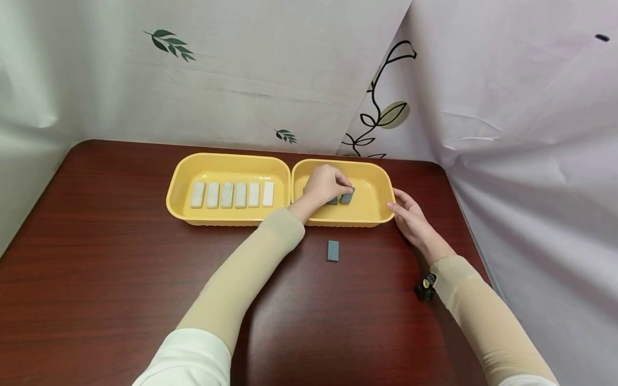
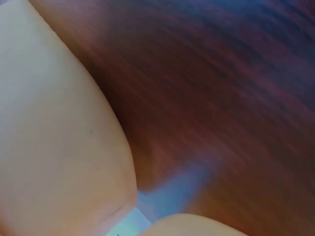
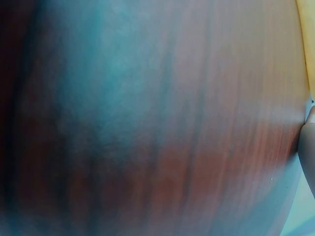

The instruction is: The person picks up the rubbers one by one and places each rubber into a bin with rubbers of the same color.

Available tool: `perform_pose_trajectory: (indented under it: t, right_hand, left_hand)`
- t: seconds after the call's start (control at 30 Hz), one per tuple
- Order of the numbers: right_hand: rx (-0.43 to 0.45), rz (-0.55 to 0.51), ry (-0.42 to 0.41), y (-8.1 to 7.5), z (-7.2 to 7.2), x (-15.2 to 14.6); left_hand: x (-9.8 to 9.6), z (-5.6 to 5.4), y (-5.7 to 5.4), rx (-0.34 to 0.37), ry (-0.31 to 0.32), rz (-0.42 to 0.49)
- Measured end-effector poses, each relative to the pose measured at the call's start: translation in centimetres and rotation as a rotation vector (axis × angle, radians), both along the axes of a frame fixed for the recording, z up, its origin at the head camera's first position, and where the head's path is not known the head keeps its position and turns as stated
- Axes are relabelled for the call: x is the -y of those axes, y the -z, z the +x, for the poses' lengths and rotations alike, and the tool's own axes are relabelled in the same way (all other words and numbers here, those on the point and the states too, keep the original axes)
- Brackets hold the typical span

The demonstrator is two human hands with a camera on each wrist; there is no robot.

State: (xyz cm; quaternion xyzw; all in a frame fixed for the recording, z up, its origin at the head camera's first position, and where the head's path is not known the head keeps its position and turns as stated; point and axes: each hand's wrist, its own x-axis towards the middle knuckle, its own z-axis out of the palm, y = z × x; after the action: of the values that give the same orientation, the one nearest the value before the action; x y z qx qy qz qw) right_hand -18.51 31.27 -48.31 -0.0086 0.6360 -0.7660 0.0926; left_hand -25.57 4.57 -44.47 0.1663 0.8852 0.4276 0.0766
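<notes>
In the head view my left hand [image 1: 324, 184] reaches into the right yellow tray [image 1: 376, 217], thumb and fingertips pinching a dark grey block [image 1: 346, 196] at its top end. Beside it another grey block [image 1: 333, 201] lies partly covered by that hand. My right hand [image 1: 410, 219] holds the tray's right end, thumb at the rim and fingers around the outside. On the table in front of this tray lies one more grey block [image 1: 333, 251]. The right wrist view catches just a strip of yellow tray [image 3: 310, 44] and a finger [image 3: 308, 142] at its edge.
A second yellow tray [image 1: 227, 215] adjoins on the left, with several whitish blocks [image 1: 241, 195] standing in a row. All this is on a dark red-brown wooden table [image 1: 120, 279]. Pale patterned sheets [image 1: 232, 80] hang behind it. A small black device [image 1: 425, 288] sits by the right sleeve.
</notes>
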Motion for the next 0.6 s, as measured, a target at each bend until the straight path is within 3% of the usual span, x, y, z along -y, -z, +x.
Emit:
perform_pose_trajectory:
  t: [0.23,0.6]
  right_hand:
    - [-0.002,-0.002,0.006,0.05,0.04,0.03]
    - [0.0,0.0,0.011,0.04,-0.01,0.03]
  left_hand:
    - [-0.07,0.0,0.21,0.005,0.008,-0.041]
    - [-0.18,-0.16,0.25,0.027,0.006,-0.033]
